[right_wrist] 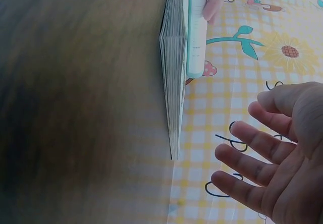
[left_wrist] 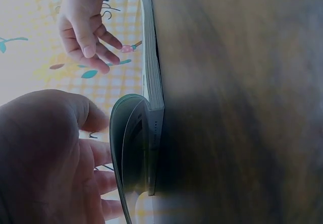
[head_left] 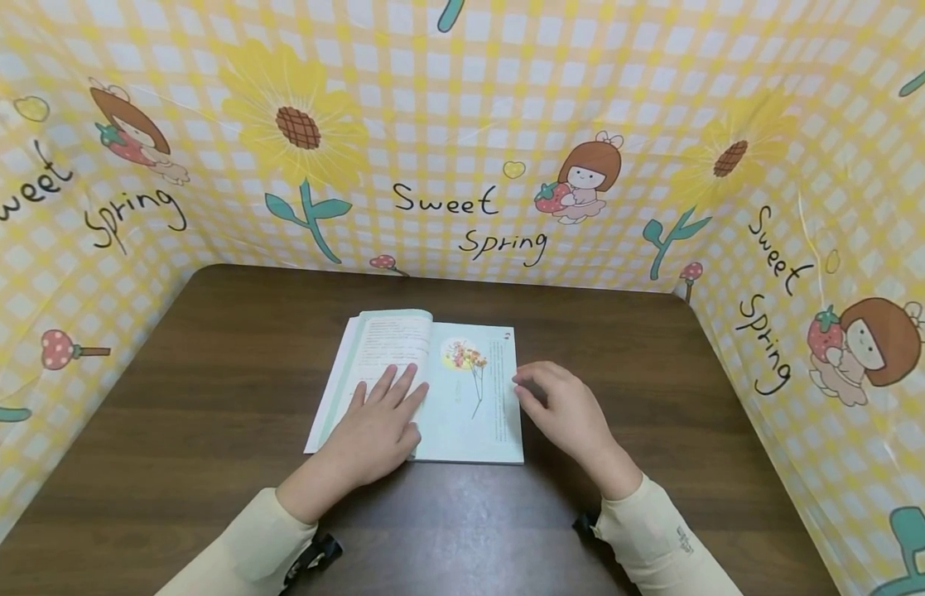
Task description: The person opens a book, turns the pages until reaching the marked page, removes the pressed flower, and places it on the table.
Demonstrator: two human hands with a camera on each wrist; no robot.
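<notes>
An open book [head_left: 473, 406] lies in the middle of the dark wooden table [head_left: 209, 364]; its right page is pale green with a flower drawing. My left hand [head_left: 383, 418] lies flat with straight fingers on the turned-over left pages, pressing them down. My right hand [head_left: 551, 401] hovers by the book's right edge with relaxed fingers and holds nothing. In the left wrist view the book [left_wrist: 153, 90] shows edge-on, its turned pages curving up beside my left hand [left_wrist: 50, 158], with my right hand [left_wrist: 86, 30] beyond. In the right wrist view my right hand [right_wrist: 267, 153] stays apart from the book [right_wrist: 174, 67].
A yellow checked cloth screen [head_left: 462, 124] printed with sunflowers and "Sweet Spring" walls the table at the back, left and right. Bare tabletop surrounds the book on all sides. Cream sleeves [head_left: 656, 538] cover both forearms.
</notes>
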